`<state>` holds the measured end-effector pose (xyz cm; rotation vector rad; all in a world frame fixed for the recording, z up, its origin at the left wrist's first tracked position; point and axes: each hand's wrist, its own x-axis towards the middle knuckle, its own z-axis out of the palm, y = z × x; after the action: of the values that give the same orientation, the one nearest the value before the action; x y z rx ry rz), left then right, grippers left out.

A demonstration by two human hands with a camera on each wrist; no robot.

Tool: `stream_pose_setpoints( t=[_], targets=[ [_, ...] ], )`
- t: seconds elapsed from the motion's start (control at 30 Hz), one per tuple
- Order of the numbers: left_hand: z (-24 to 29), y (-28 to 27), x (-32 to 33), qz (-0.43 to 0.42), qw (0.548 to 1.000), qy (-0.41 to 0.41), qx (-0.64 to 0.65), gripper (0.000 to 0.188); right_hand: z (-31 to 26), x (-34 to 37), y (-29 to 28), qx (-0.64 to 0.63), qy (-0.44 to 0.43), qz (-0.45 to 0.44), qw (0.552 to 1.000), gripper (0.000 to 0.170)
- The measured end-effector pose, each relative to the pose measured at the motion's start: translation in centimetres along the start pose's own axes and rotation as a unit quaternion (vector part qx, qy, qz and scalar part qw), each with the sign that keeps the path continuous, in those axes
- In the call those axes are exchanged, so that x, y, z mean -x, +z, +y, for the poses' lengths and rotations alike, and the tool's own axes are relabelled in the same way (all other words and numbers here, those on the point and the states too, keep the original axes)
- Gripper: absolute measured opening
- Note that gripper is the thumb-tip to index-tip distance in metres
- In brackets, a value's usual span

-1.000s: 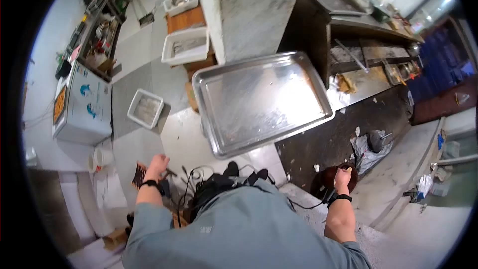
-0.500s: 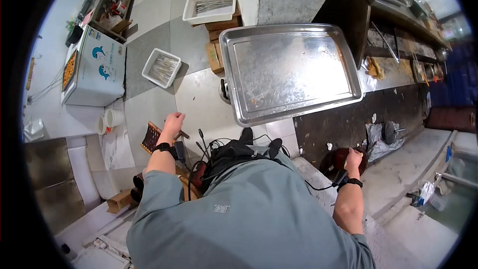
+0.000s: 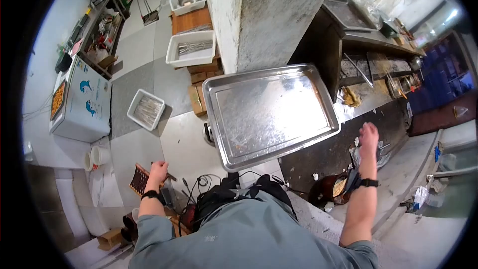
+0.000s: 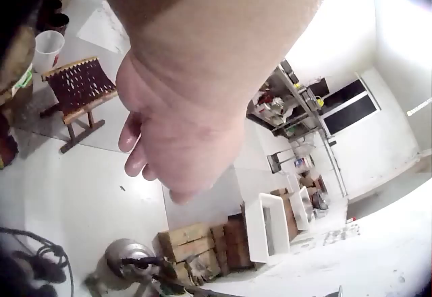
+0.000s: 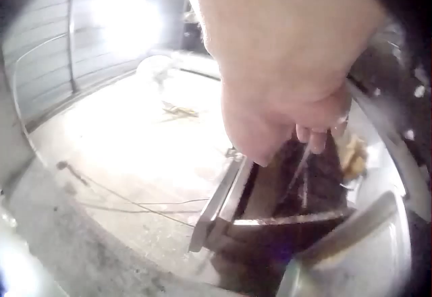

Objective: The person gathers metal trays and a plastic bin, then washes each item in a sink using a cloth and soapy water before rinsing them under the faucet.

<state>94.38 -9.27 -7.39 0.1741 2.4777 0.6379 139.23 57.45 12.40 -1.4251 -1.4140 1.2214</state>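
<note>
In the head view my left hand hangs loosely curled beside a small folding stool with a dark woven seat. The left wrist view shows that hand with bent fingers and nothing visible in it. My right hand is stretched forward over the dark floor, its fingers relaxed and nothing visible in them. Nearer my body than the right hand stands a round brown pot with something pale at its opening. A large shallow steel tray lies in front of me, between my hands.
A white tub of thin metal skewers sits on the floor at left, near a white chest freezer. Another white tub stands on boxes by a concrete pillar. A kettle stands near those boxes. A metal counter rises at right.
My right hand has left the brown pot and moved forward, uncovering its opening. My left hand stays beside the stool. The head view has tilted down and back up.
</note>
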Motion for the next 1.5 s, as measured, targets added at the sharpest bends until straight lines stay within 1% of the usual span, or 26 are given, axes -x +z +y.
stream_pose_setpoints(
  t=[0.1, 0.13, 0.2, 0.23, 0.27, 0.3, 0.4, 0.47, 0.5, 0.57, 0.6, 0.63, 0.7, 0.73, 0.77, 0.83, 0.9, 0.93, 1.03, 1.1, 1.17, 1.2, 1.33, 1.43, 1.47, 1.5],
  targets=[
    [-1.7, -0.5, 1.6, 0.029, 0.999, 0.002, -0.042, 0.035, -4.2, -6.4, -1.1, 0.218, -0.195, -0.006, 0.956, 0.041],
    [-2.1, -0.5, 2.3, 0.062, 0.995, 0.026, -0.07, 0.035, -5.5, -7.9, -1.5, 0.258, -0.2, -0.009, 0.945, 0.04],
    [-3.1, -0.3, 4.0, 0.08, 0.997, 0.005, -0.013, 0.033, -6.0, -10.4, -2.6, 0.297, -0.206, -0.008, 0.932, 0.039],
    [-3.7, 0.0, 5.3, 0.111, 0.994, -0.001, 0.014, 0.03, -5.3, -12.1, -2.8, 0.299, -0.158, -0.011, 0.941, 0.038],
    [-5.2, 0.3, 5.7, 0.083, 0.996, -0.025, 0.028, 0.031, -5.1, -14.0, -3.5, 0.299, -0.112, -0.013, 0.947, 0.037],
    [-5.2, 0.9, 7.2, 0.1, 0.986, -0.007, 0.133, 0.028, -5.1, -13.8, -3.2, 0.341, -0.114, 0.021, 0.933, 0.035],
    [-9.1, 2.1, 9.5, 0.082, 0.996, -0.006, 0.032, 0.029, -2.6, -15.3, -3.5, 0.365, -0.116, -0.002, 0.924, 0.038],
    [-4.8, 3.2, 12.7, 0.157, 0.965, -0.149, 0.15, 0.029, -0.2, -17.3, -5.5, 0.383, -0.148, -0.025, 0.911, 0.038],
    [-2.5, 3.5, 13.7, 0.16, 0.965, -0.142, 0.15, 0.029, 2.8, -19.3, -7.0, 0.393, -0.182, -0.033, 0.901, 0.038],
    [1.3, 4.0, 14.8, 0.196, 0.948, -0.177, 0.176, 0.028, 6.1, -21.7, -9.9, 0.399, -0.084, -0.055, 0.911, 0.035],
    [2.9, 4.1, 14.9, 0.199, 0.949, -0.174, 0.174, 0.028, 9.2, -22.4, -11.2, 0.388, -0.142, 0.01, 0.91, 0.036],
    [4.5, 4.1, 14.7, 0.204, 0.959, -0.129, 0.151, 0.027, 12.5, -23.1, -12.3, 0.375, -0.199, 0.074, 0.902, 0.038],
    [8.1, 3.4, 14.0, 0.212, 0.971, -0.041, 0.102, 0.026, 17.7, -25.7, -15.7, 0.356, -0.011, -0.02, 0.934, 0.041],
    [11.9, 2.8, 14.2, 0.188, 0.975, -0.066, 0.097, 0.026, 17.9, -25.1, -16.3, 0.354, -0.01, -0.018, 0.935, 0.041],
    [12.4, 3.0, 12.7, 0.185, 0.976, -0.063, 0.095, 0.026, 18.2, -24.2, -17.2, 0.332, 0.005, 0.002, 0.943, 0.039],
    [13.1, 2.9, 9.4, 0.224, 0.971, 0.036, 0.077, 0.027, 17.4, -21.7, -18.9, 0.314, 0.03, 0.029, 0.949, 0.036],
    [18.0, 2.8, 7.8, 0.182, 0.978, 0.053, 0.09, 0.027, 16.2, -19.9, -20.7, 0.264, 0.082, 0.051, 0.96, 0.04],
    [21.7, 3.0, 7.5, 0.148, 0.981, 0.064, 0.107, 0.028, 17.0, -20.0, -22.2, 0.328, 0.076, 0.079, 0.938, 0.038],
    [31.1, 4.2, 7.7, 0.104, 0.981, 0.141, 0.082, 0.027, 18.0, -19.8, -27.3, 0.342, 0.081, 0.129, 0.927, 0.037],
    [35.9, 5.8, 7.7, 0.094, 0.975, 0.166, 0.116, 0.026, 19.3, -20.2, -31.0, 0.271, 0.095, 0.149, 0.946, 0.036],
    [40.9, 7.4, 8.5, 0.092, 0.966, 0.184, 0.159, 0.025, 19.7, -21.4, -34.6, 0.332, 0.046, 0.167, 0.927, 0.034],
    [43.7, 8.0, 9.5, 0.087, 0.967, 0.212, 0.112, 0.025, 15.5, -19.9, -34.0, 0.263, 0.067, 0.176, 0.946, 0.034],
    [53.3, 14.4, 13.2, 0.11, 0.954, 0.273, 0.064, 0.025, 28.7, -27.8, -43.8, 0.251, 0.092, 0.205, 0.942, 0.036],
    [62.3, 20.4, 16.2, 0.074, 0.952, 0.288, 0.075, 0.028, 34.5, -32.2, -48.4, 0.318, 0.096, 0.176, 0.927, 0.036],
    [65.7, 22.0, 17.1, 0.071, 0.948, 0.309, 0.027, 0.029, 34.3, -32.3, -48.8, 0.271, 0.15, 0.162, 0.937, 0.036],
    [69.2, 23.4, 17.9, 0.066, 0.942, 0.328, -0.021, 0.03, 35.8, -33.1, -49.7, 0.27, 0.153, 0.154, 0.938, 0.036]
  ],
)
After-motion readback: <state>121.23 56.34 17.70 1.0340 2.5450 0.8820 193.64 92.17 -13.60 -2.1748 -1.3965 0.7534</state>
